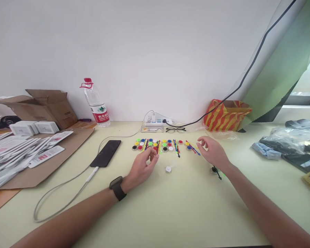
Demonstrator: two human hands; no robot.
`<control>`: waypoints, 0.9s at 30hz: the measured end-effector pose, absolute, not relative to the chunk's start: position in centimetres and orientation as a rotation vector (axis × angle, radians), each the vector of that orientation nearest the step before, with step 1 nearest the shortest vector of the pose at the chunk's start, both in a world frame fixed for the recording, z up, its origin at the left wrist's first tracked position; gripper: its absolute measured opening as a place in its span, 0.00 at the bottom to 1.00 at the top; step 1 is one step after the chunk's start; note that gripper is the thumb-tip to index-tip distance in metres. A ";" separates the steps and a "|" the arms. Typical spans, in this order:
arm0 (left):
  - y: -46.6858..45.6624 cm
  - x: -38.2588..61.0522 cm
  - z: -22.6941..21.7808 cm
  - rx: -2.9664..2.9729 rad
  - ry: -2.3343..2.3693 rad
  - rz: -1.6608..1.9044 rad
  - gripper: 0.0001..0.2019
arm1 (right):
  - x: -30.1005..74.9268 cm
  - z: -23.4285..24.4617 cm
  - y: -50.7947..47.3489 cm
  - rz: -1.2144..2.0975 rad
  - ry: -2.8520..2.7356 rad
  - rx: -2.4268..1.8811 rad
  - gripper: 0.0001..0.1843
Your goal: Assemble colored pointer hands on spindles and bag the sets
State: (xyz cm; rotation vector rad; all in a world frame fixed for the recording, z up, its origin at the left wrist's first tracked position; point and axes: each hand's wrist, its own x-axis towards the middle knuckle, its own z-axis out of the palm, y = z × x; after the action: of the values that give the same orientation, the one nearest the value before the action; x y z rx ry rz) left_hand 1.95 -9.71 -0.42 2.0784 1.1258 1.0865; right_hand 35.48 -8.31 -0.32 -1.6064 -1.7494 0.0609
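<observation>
Coloured caps [150, 143]: left hand [142, 167] fingers [153, 157] pinched at row; right hand [214, 154] fingers [202, 140] loosely spread

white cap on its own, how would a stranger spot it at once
On the pale table, find the row of coloured caps. Nearer the camera, between the left hand and right hand, lies a white cap, alone and clear of that row.

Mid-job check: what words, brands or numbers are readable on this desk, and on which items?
"农夫山": red label of the water bottle; the label curves away after that, and the small print below it is blurred.
White cards, left: red and dark print, too small to read.
White boxes: nothing legible.
Power strip: nothing legible.
</observation>
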 end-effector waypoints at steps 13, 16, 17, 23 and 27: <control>-8.8 1.3 -0.6 2.178 1.237 0.958 0.21 | 36.7 -2.8 -7.6 -0.059 -2.156 -1.776 0.16; -8.9 1.3 -0.6 2.167 1.233 0.967 0.21 | 36.6 -2.6 -7.5 -0.065 -2.137 -1.805 0.11; -9.0 1.4 -0.6 2.160 1.225 0.974 0.21 | 36.6 -2.6 -7.5 -0.063 -2.127 -1.821 0.10; -9.2 1.2 -0.3 2.084 1.159 1.038 0.13 | 36.4 -2.2 -7.6 -0.033 -2.097 -1.846 0.07; -9.0 1.0 -0.4 2.044 1.093 1.078 0.12 | 36.2 -1.9 -7.7 0.026 -1.960 -1.841 0.06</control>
State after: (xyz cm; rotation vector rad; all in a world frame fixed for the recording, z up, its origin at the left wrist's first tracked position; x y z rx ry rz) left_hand 0.99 -9.02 -0.44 2.0439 1.0927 1.0784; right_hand 36.24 -7.69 -1.88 -1.8407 -1.9596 0.0260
